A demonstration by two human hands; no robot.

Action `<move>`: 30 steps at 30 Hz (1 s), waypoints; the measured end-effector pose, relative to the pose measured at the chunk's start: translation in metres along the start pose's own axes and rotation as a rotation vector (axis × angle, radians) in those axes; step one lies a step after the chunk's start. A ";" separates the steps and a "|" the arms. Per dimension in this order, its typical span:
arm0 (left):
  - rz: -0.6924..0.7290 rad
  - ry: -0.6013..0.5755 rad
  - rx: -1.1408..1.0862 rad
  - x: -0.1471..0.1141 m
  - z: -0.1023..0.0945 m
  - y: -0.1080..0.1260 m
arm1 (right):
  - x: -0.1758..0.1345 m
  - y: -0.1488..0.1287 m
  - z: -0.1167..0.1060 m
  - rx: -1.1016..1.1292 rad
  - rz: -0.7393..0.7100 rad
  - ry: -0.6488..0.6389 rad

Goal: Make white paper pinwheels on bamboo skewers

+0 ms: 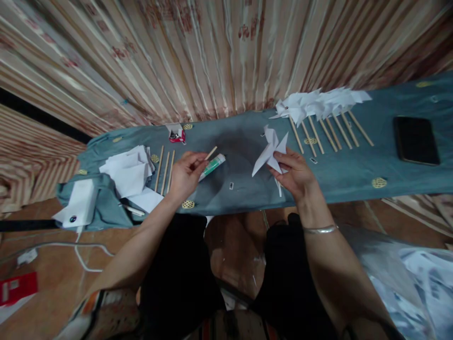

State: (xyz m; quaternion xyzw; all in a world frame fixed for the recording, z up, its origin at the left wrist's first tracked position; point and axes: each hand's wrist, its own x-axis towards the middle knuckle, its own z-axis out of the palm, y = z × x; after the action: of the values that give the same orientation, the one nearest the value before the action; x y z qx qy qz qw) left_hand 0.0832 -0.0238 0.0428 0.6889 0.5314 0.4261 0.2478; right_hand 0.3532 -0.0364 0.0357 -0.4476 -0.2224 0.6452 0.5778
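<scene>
Striped curtains (219, 61) are hung beyond the tabletop (244, 191). By the left hand (186, 174) a stick (211, 152) is pinched, by the right hand (296, 172) a paper pinwheel (270, 152); beside the left a green tube (214, 165) is seen, beyond the right, more pinwheels (320, 104).

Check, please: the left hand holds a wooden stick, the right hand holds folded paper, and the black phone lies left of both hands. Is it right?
Not quite: the left hand does hold a wooden stick, and the right hand folded paper, but the head view shows the black phone right of both hands.
</scene>
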 end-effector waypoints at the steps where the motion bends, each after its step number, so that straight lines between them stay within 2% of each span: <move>1: 0.023 -0.018 0.024 0.000 0.005 0.001 | -0.001 0.001 0.000 -0.008 0.000 -0.009; 6: 0.087 -0.136 -0.017 -0.008 0.028 0.018 | -0.008 0.014 0.008 -0.039 -0.021 -0.102; 9: 0.039 -0.199 -0.092 -0.018 0.034 0.032 | -0.017 0.022 0.017 -0.059 -0.062 -0.124; 11: -0.040 -0.212 -0.207 -0.026 0.037 0.038 | -0.024 0.026 0.022 -0.096 -0.108 -0.111; 15: -0.308 -0.218 -0.536 -0.038 0.041 0.045 | -0.044 0.024 0.027 -0.247 -0.211 -0.145; 19: -0.546 -0.295 -0.796 -0.042 0.041 0.054 | -0.067 0.013 0.026 -0.583 -0.446 -0.104; 22: -0.668 -0.356 -0.922 -0.043 0.037 0.059 | -0.082 0.006 0.028 -0.830 -0.703 -0.056; 26: -0.649 -0.406 -0.997 -0.046 0.034 0.065 | -0.092 0.004 0.029 -1.021 -1.106 -0.094; 30: -0.655 -0.417 -0.977 -0.047 0.035 0.069 | -0.096 0.009 0.030 -1.105 -1.289 -0.154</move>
State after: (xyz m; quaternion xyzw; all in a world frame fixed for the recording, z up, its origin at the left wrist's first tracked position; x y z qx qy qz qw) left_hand 0.1461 -0.0861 0.0644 0.3661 0.3994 0.3782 0.7506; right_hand 0.3167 -0.1219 0.0745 -0.4059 -0.7554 0.0179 0.5141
